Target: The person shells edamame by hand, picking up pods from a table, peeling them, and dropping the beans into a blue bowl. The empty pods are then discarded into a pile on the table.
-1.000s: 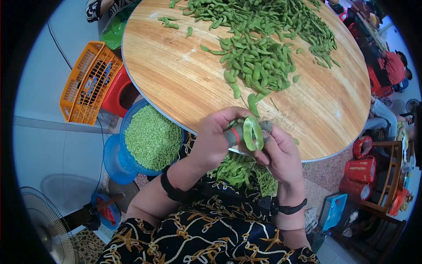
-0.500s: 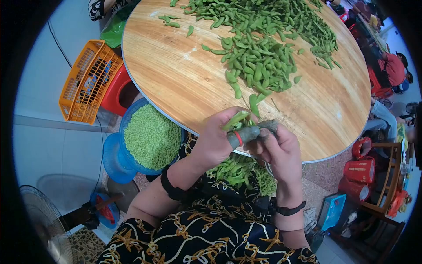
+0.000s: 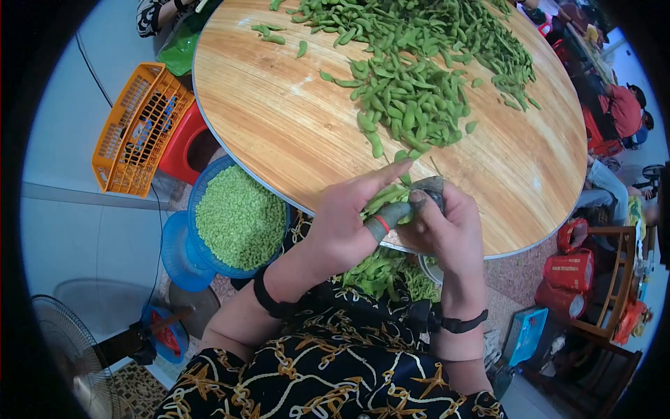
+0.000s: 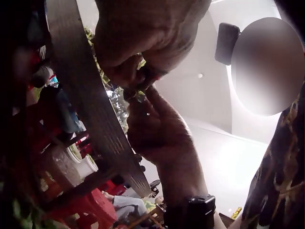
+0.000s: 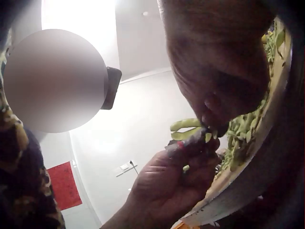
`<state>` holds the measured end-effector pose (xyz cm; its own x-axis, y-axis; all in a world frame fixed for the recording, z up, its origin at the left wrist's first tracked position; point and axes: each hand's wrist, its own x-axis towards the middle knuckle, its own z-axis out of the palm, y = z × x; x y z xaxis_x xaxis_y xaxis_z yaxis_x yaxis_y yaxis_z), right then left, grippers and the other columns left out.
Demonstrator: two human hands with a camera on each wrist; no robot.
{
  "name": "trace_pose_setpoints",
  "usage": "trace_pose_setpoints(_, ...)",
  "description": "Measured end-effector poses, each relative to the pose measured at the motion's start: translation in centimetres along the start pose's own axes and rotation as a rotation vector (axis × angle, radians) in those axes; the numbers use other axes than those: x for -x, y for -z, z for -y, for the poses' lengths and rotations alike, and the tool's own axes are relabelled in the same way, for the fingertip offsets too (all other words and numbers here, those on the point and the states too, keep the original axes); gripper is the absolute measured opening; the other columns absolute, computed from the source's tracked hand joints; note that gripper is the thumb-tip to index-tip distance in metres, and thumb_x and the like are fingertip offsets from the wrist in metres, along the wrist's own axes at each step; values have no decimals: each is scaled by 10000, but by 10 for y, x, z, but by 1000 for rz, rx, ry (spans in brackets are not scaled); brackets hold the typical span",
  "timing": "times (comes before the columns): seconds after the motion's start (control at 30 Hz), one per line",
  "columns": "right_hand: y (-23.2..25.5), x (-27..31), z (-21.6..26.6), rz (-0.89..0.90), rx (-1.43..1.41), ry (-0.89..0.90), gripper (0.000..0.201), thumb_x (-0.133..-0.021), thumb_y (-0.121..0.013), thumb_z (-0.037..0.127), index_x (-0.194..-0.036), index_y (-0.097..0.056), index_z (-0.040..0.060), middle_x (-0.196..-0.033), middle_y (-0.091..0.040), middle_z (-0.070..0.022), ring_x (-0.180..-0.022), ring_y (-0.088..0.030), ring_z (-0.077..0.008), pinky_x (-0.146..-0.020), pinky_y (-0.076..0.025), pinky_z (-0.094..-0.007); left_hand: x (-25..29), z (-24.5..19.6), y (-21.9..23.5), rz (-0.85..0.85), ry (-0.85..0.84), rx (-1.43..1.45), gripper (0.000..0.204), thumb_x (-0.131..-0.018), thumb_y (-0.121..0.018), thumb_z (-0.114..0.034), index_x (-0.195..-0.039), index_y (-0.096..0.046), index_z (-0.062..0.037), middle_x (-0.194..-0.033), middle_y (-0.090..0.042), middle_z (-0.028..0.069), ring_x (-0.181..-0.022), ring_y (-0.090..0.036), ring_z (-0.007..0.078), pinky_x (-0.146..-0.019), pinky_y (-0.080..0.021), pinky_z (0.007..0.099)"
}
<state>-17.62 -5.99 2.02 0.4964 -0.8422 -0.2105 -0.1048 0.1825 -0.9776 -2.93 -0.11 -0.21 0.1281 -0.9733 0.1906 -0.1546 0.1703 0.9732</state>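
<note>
Above the near table edge, my left hand holds green edamame pods between fingers and thumb. Its thumb wears a grey wrap with a red band. My right hand, with dark grey covered fingertips, pinches at the same pods from the right. In the right wrist view, a split pod sticks out between the left hand and right hand. Another pod lies by the left index fingertip. Below the hands are more pods and a pale-rimmed bowl.
A large heap of edamame pods covers the far part of the round wooden table. A blue basin of shelled beans stands at left, near an orange crate, a red stool and a fan.
The opened pod that stood upright between the hands has gone down into the left hand's grip. The left index finger has stretched forward, and the right hand has shifted slightly up and right.
</note>
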Motion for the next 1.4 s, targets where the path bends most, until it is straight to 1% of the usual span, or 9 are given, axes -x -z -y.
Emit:
trace_pose_setpoints(0.3, -6, 5, -4, 78, -600, -160, 94, -874, -529, 100, -830, -545, 19, -531, -457, 36, -412, -353, -36, -401, -277, -179, 5, 3, 7, -38, -458, -322, 230, -777, -658, -58, -976, -551, -17, -835, -625, 27, -739, -579, 101, -675, -469, 236)
trace_pose_setpoints(0.37, -9, 8, -4, 50, -536, -107, 97, -875, -530, 104, -830, -550, 21, -538, -467, 34, -419, -362, -34, -406, -276, -174, 1, -5, 7, -12, 68, 26, 237, -774, -656, -55, -982, -553, -6, -818, -614, 20, -746, -571, 100, -662, -461, 234)
trace_pose_setpoints(0.5, -18, 9, -9, -136, 120, 258, 92, -832, -584, 93, -831, -560, 5, -538, -488, -13, -450, -452, -79, -429, -344, -214, 0, 6, 14, 34, 35, 106, 235, -757, -651, -62, -975, -582, -6, -876, -633, 51, -817, -594, 122, -700, -472, 251)
trace_pose_setpoints(0.67, -29, 11, -14, -311, 853, 685, 113, -760, -639, 65, -814, -554, 14, -609, -561, -147, -504, -564, -274, -464, -443, -326, 3, 12, 14, 22, 410, 806, 230, -779, -596, -8, -999, -542, 29, -869, -588, 47, -714, -552, 75, -596, -420, 161)
trace_pose_setpoints(0.97, -32, 8, -12, -316, 697, 617, 97, -777, -621, 63, -814, -549, 10, -621, -579, -127, -522, -588, -250, -478, -453, -322, 5, 7, 13, -34, 421, 904, 183, -794, -572, -9, -976, -553, 3, -839, -593, 35, -644, -523, 49, -511, -375, 142)
trace_pose_setpoints(1.17, -6, 15, 7, -72, -287, 53, 103, -833, -577, 113, -829, -567, 11, -606, -502, 42, -436, -373, -18, -392, -262, -171, 8, -5, 22, -34, 433, 609, 189, -807, -493, 38, -981, -556, 1, -800, -565, 17, -639, -494, 58, -545, -383, 162)
trace_pose_setpoints(1.27, 49, 12, 9, 822, 91, 271, 120, -817, -572, 77, -878, -581, -26, -643, -563, -57, -464, -478, -72, -418, -336, -228, 25, 6, 58, -286, 236, 454, 220, -793, -432, 11, -969, -552, -42, -759, -542, 4, -606, -480, 62, -531, -377, 166)
trace_pose_setpoints(1.3, 45, 10, 11, 821, 90, 270, 120, -817, -572, 77, -878, -581, -26, -643, -563, -57, -464, -478, -72, -418, -336, -228, 32, 5, 72, -411, 161, 454, 163, -856, -473, -110, -997, -533, -53, -797, -553, 8, -658, -497, 56, -522, -364, 146)
trace_pose_setpoints(1.4, 24, -3, 4, 36, 665, 434, 211, -790, -583, 89, -996, -602, 50, -602, -572, -77, -521, -561, -198, -504, -429, -328, 56, 33, 137, -731, 131, 278, 165, -857, -494, -80, -1001, -563, -40, -798, -559, -4, -674, -502, 57, -565, -387, 159)
